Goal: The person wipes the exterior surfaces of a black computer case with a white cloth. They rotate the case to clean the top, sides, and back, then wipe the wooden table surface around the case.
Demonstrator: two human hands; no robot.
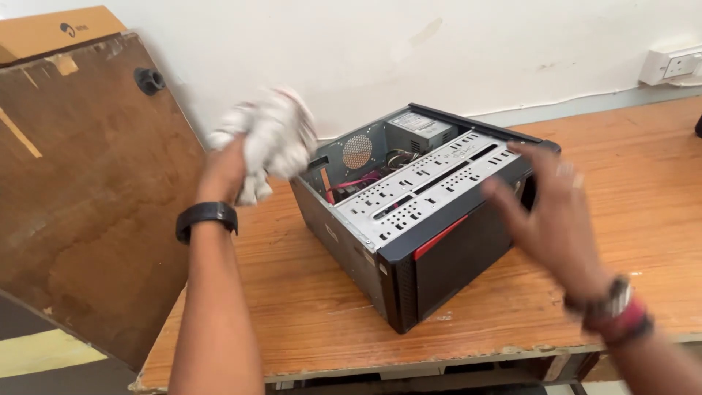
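An open black desktop computer case (453,252) lies on its side on a wooden table (307,314), its metal drive cage, cables and power supply showing. My left hand (223,172), with a black band on the wrist, is raised left of the case and grips a bunched white cloth (274,135). My right hand (552,219) hovers with fingers spread at the case's right front corner, blurred; whether it touches the case is unclear. It holds nothing.
A large worn brown board (88,190) leans at the left beside the table, with a cardboard box (51,29) behind it. A white wall socket (669,66) sits at the upper right. The table's front edge runs along the bottom.
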